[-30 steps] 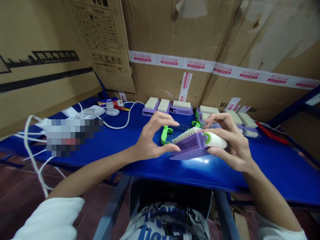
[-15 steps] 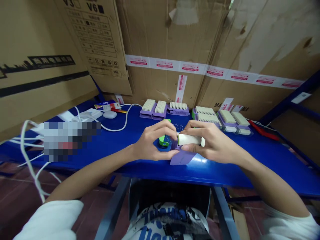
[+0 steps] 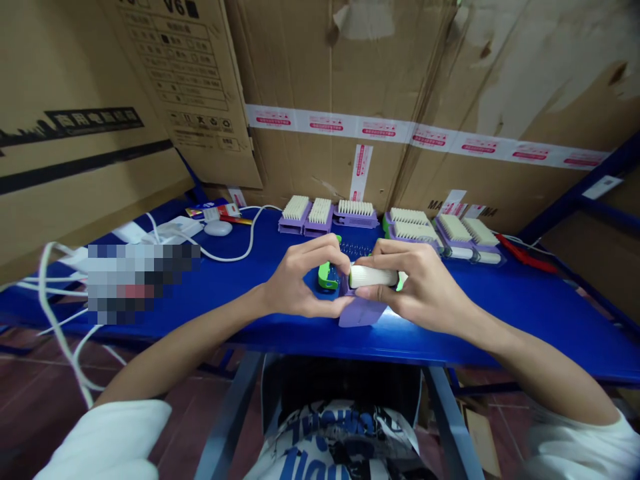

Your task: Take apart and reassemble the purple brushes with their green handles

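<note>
Both my hands meet at the middle of the blue table [image 3: 500, 313]. My right hand [image 3: 417, 287] is closed round a purple brush with a white roller [image 3: 373, 276] along its top edge; the purple body [image 3: 361, 312] rests on the table. My left hand [image 3: 300, 280] is curled against the brush's left end, its fingers pinching beside a green plastic frame [image 3: 325, 275] with thin metal pins [image 3: 356, 252] showing behind. Where the brush and the green frame meet is hidden by my fingers.
Several purple brushes with white bristles [image 3: 320, 212] [image 3: 465, 230] stand in a row along the back of the table, before cardboard boxes [image 3: 400, 87]. A white cable [image 3: 240, 247], a white mouse [image 3: 218, 228] and a red tool [image 3: 525, 257] also lie there.
The brush was held tilted above the table with my hands apart; it has come down onto the green frame, and both hands have closed together over it.
</note>
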Demonstrator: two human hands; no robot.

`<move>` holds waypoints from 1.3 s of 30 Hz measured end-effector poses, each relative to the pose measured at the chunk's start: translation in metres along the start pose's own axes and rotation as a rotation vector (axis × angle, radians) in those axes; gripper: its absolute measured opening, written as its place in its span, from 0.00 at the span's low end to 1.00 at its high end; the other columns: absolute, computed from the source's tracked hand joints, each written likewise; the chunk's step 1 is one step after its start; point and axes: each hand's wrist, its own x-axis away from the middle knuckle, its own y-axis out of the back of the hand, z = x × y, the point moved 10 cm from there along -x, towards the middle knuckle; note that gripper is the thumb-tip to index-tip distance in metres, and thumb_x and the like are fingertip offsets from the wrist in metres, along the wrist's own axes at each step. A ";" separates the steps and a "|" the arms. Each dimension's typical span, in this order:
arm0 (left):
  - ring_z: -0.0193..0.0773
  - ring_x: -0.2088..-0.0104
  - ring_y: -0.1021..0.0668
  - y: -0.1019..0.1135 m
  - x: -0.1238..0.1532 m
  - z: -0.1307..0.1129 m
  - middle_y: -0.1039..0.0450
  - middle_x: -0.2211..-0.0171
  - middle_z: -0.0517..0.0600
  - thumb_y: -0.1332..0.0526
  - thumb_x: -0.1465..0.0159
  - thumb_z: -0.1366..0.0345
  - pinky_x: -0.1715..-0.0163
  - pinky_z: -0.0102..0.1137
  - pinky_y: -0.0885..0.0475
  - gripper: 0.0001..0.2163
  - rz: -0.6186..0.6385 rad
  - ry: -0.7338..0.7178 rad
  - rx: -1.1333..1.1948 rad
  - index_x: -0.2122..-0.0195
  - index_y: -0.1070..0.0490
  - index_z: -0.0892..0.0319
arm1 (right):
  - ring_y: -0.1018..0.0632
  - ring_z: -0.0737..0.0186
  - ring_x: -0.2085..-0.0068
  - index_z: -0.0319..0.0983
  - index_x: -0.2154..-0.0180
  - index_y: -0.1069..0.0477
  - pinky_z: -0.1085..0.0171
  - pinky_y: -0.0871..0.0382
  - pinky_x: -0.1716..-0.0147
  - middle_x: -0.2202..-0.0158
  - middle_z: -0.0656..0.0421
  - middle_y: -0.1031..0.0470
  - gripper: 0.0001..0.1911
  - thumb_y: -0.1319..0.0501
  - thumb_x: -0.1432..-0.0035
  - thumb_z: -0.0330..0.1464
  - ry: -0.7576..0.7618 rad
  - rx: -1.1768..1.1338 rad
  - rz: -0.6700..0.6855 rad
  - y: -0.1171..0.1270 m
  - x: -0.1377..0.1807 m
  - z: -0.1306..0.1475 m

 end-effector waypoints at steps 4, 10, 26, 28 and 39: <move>0.36 0.69 0.26 -0.002 -0.002 0.004 0.26 0.67 0.44 0.22 0.40 0.66 0.69 0.32 0.27 0.15 0.025 0.016 0.017 0.58 0.26 0.53 | 0.24 0.61 0.67 0.40 0.54 0.09 0.60 0.37 0.67 0.66 0.58 0.20 0.08 0.24 0.34 0.33 0.008 -0.034 -0.100 0.004 0.003 -0.003; 0.35 0.62 0.16 -0.003 0.013 0.021 0.20 0.58 0.47 0.19 0.39 0.65 0.62 0.28 0.19 0.31 -0.023 0.112 0.191 0.37 0.27 0.51 | 0.16 0.53 0.56 0.42 0.49 0.12 0.54 0.23 0.55 0.56 0.54 0.12 0.12 0.24 0.31 0.38 0.044 -0.121 -0.206 0.003 0.010 -0.006; 0.41 0.56 0.13 0.004 0.025 0.048 0.14 0.54 0.54 0.23 0.32 0.66 0.59 0.33 0.15 0.11 -0.042 0.226 0.089 0.50 0.16 0.56 | 0.12 0.49 0.54 0.44 0.36 0.20 0.47 0.12 0.53 0.39 0.47 0.18 0.36 0.20 0.43 0.47 -0.387 -0.021 -0.121 0.058 0.113 -0.171; 0.41 0.55 0.13 0.003 0.026 0.052 0.14 0.54 0.55 0.24 0.32 0.66 0.59 0.33 0.15 0.09 -0.045 0.254 0.110 0.52 0.16 0.56 | 0.14 0.50 0.58 0.44 0.36 0.20 0.46 0.14 0.54 0.43 0.48 0.16 0.34 0.22 0.40 0.46 -0.340 0.118 -0.067 0.051 0.115 -0.169; 0.41 0.56 0.12 0.006 0.051 0.104 0.12 0.57 0.55 0.16 0.40 0.62 0.59 0.31 0.15 0.14 -0.223 0.689 0.521 0.62 0.18 0.58 | 0.18 0.41 0.45 0.43 0.27 0.26 0.38 0.16 0.43 0.42 0.46 0.26 0.40 0.25 0.34 0.50 -0.254 0.371 -0.101 0.032 0.119 -0.177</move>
